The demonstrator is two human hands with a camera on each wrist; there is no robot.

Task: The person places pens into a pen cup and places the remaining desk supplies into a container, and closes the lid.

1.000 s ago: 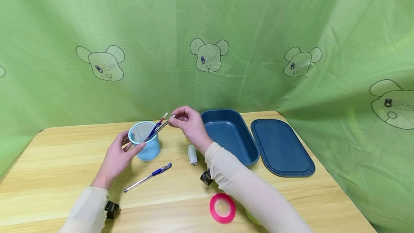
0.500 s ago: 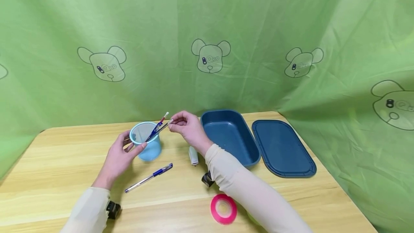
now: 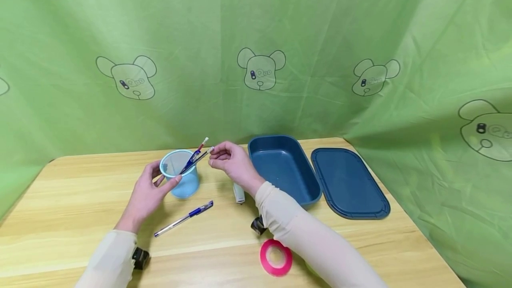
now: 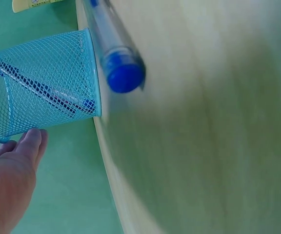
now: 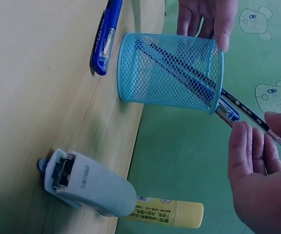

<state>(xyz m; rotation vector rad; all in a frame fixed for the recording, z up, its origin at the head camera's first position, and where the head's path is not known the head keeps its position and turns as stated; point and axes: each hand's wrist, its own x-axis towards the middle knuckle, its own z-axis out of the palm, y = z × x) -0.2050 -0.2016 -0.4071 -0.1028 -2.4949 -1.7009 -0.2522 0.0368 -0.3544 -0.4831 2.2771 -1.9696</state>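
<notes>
My left hand holds a light-blue mesh pen holder, thumb at the near rim and fingers around the far side. Leaning out of the holder to the right are a black pencil, a red pencil with a white eraser, and a blue pen. My right hand hovers right of the holder at the black pencil's upper end, its thumb beside that end and its fingers spread away from it in the right wrist view. A capped blue pen lies on the table in front of the holder.
A pale stapler and a yellow glue stick stand below the right hand. Right of them are a dark-blue box and its lid. A pink tape roll lies near the right forearm. A green curtain hangs behind.
My right hand has come down slightly, and its fingers have loosened from the end of the black pencil, which now leans in the holder. The left hand keeps its hold.
</notes>
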